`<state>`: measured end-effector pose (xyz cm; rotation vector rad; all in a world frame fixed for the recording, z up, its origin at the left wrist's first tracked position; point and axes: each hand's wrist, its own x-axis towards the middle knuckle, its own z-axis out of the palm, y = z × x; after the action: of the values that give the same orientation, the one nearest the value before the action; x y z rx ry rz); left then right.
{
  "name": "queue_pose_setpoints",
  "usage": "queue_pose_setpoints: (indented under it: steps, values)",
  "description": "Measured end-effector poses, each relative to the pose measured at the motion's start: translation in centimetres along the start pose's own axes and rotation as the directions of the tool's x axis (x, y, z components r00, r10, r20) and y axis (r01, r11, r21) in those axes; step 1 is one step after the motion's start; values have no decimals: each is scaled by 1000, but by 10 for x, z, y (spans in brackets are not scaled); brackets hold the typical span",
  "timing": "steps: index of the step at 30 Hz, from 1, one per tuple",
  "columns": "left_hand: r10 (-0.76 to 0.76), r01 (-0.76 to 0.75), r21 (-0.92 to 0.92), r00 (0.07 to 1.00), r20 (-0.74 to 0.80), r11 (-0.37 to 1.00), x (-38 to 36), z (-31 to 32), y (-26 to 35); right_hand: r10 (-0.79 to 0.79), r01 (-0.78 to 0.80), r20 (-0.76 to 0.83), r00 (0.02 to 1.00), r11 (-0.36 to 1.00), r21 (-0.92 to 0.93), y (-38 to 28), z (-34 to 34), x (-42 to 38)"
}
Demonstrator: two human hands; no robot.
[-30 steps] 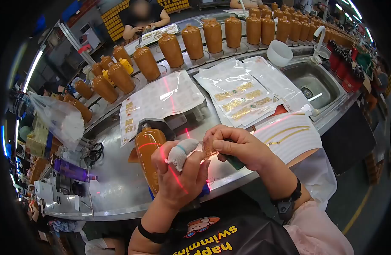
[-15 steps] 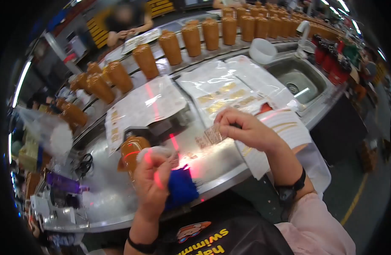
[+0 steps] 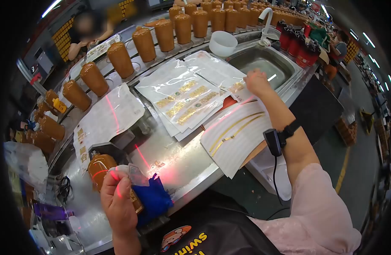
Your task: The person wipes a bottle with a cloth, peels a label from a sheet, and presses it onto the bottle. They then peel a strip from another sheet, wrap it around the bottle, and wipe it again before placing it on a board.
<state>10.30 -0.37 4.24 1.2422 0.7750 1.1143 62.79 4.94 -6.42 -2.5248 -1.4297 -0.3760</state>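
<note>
My left hand (image 3: 120, 203) pinches a small, thin, translucent piece of film (image 3: 139, 175) with faint printing. Just beyond it a glossy brown bottle (image 3: 101, 163) lies tilted in a dark holder, partly covered by the hand. A blue cloth (image 3: 156, 199) is bunched at the counter edge, right of the left hand. My right hand (image 3: 258, 83) reaches far out to the near side of the sink, over the corner of a plastic-covered sheet (image 3: 212, 68). Its fingers are bent and blurred, so whether they hold anything does not show.
Sheets of gold decals (image 3: 189, 100) and a sheet with gold strips (image 3: 229, 140) lie on the steel counter. Brown bottles (image 3: 143, 44) stand in a row behind. A white bowl (image 3: 223, 43) sits beside the sink (image 3: 284, 63). A person (image 3: 87, 32) works across the counter.
My right hand has moved away from the counter's middle, out toward the sink; the printed piece it held no longer shows there. The left hand still pinches film. The view has shifted right.
</note>
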Motion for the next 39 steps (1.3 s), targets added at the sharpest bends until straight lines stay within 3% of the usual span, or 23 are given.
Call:
queue_pose_setpoints:
  steps: [2, 3, 4, 5, 7, 9, 11, 13, 17, 18, 21, 22, 25, 28, 29, 32, 33, 35, 36, 39]
  values:
    - [-23, 24, -30, 999, 25, 999, 4, 7, -1, -67, 69, -79, 995, 998, 13, -16, -31, -10]
    - [-33, 34, -43, 999, 23, 999, 5, 11, 0, -201, 233, -188, 961, 958, 167, -38, -56, -25]
    - [-59, 60, -42, 998, 29, 997, 7, 18, 4, -312, 405, -311, 898, 862, 305, -68, -84, -45]
    - [-3, 2, 63, 1000, 18, 998, 11, 16, -4, -478, 569, -314, 820, 630, 529, -100, -109, -61]
    - [-40, 41, -4, 998, 48, 999, 14, 14, -12, -650, 621, -275, 708, 387, 682, -158, -147, -108]
    - [-49, 49, -10, 998, 33, 999, 17, 19, -14, -728, 564, -248, 639, 224, 795, -198, -163, -143]
    - [-39, 39, 7, 998, 48, 999, 16, 24, -12, -730, 599, -311, 609, 165, 784, -224, -162, -159]
    - [-11, 7, 53, 996, 85, 999, 14, 24, -9, -765, 544, -259, 590, 139, 827, -238, -158, -165]
    - [97, -151, 268, 974, 205, 952, 12, 11, -6, -743, 440, -244, 623, 75, 895, -246, -141, -164]
    - [116, -158, 302, 981, 155, 940, 12, 10, -8, -729, 311, -167, 664, 66, 948, -246, -147, -165]
    - [173, -160, 406, 985, 5, 900, 10, 12, -18, -735, 162, -122, 667, -17, 987, -245, -147, -162]
    - [101, -111, 268, 994, 52, 957, 10, 16, -17, -697, 200, -205, 687, -90, 976, -248, -146, -164]
    - [-14, -7, 306, 998, 65, 952, 9, 9, -16, -721, 168, -113, 683, 5, 986, -243, -152, -160]
    - [179, -218, 633, 976, 126, 743, 10, 13, -9, -729, 207, -118, 674, 33, 978, -240, -155, -151]
    - [235, -290, 706, 956, 177, 646, 9, 16, -7, -723, 306, -185, 666, 39, 951, -239, -155, -147]
    - [156, -262, 739, 965, 211, 621, 4, 17, 3, -679, 543, -362, 639, 65, 837, -233, -150, -124]
    - [140, -261, 747, 965, 222, 611, 3, 14, 7, -666, 493, -281, 691, 150, 857, -224, -151, -110]
    - [150, -281, 712, 959, 242, 644, -4, 0, 18, -573, 493, -292, 766, 231, 839, -198, -118, -57]
    - [156, -286, 699, 957, 245, 656, -9, -9, 22, -466, 398, -201, 862, 375, 837, -186, -101, -28]
    - [347, -256, 659, 938, -8, 708, -32, -38, 23, -330, 291, 4, 944, 840, 458, -142, -15, 56]
